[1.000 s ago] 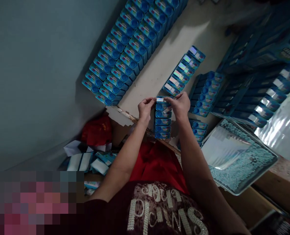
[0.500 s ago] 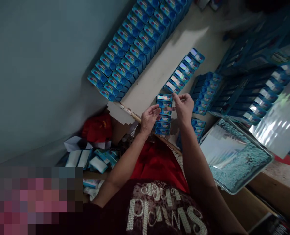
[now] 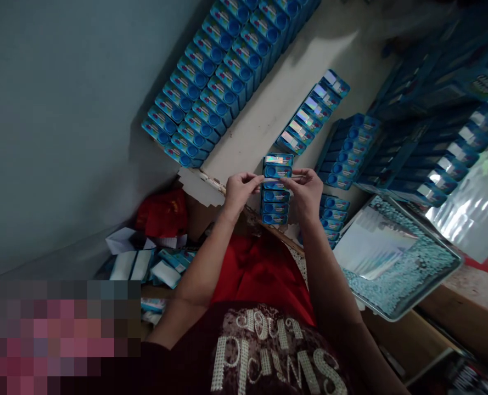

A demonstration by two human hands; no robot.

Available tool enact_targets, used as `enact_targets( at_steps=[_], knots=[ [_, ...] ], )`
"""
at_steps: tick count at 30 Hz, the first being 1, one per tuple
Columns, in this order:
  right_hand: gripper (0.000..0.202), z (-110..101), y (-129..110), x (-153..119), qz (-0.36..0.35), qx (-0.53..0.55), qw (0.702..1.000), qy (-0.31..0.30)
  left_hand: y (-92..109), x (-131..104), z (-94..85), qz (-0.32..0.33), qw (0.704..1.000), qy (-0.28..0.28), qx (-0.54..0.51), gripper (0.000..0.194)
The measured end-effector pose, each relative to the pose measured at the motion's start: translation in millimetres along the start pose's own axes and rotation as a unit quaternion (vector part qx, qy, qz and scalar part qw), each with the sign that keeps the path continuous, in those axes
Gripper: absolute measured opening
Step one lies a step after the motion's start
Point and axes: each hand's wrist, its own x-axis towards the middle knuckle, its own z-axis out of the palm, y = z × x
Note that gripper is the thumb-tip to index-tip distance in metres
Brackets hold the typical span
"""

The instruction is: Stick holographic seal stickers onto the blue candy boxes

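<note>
Between my two hands a thin, pale sticker strip (image 3: 271, 179) is stretched level over a short row of small blue boxes (image 3: 275, 208). My left hand (image 3: 241, 190) pinches its left end, and my right hand (image 3: 306, 190) pinches the right end. Whether the strip touches the box under it, I cannot tell. On the farthest box of this row lies a shiny holographic sticker (image 3: 279, 159); the nearer boxes show bare blue tops with a round mark. Beyond, a slanted row of boxes (image 3: 313, 112) carries shiny stickers on its tops.
Long double rows of blue boxes (image 3: 211, 90) stand along the wall at the left. More boxes (image 3: 351, 151) are stacked right. A metal tray (image 3: 400, 315) of small pale-blue pieces holds sticker sheets (image 3: 377, 244). A red cloth (image 3: 161, 213) and opened cartons lie lower left.
My left hand has taken hold of the strip's other end, which only my right hand held before. The strip is now stretched level over the boxes.
</note>
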Motion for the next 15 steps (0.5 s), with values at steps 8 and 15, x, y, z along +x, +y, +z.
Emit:
enact_targets(
  at_steps=[8,15],
  knots=[
    [0.033,30,6,19,-0.054,-0.122,0.988,0.079,1,28,-0.7,0.033,0.998,0.037,0.042,0.030],
    [0.032,33,19,26,-0.103,-0.129,0.981,0.102,-1,33,-0.3,0.022,0.999,0.027,0.041,0.029]
  ],
)
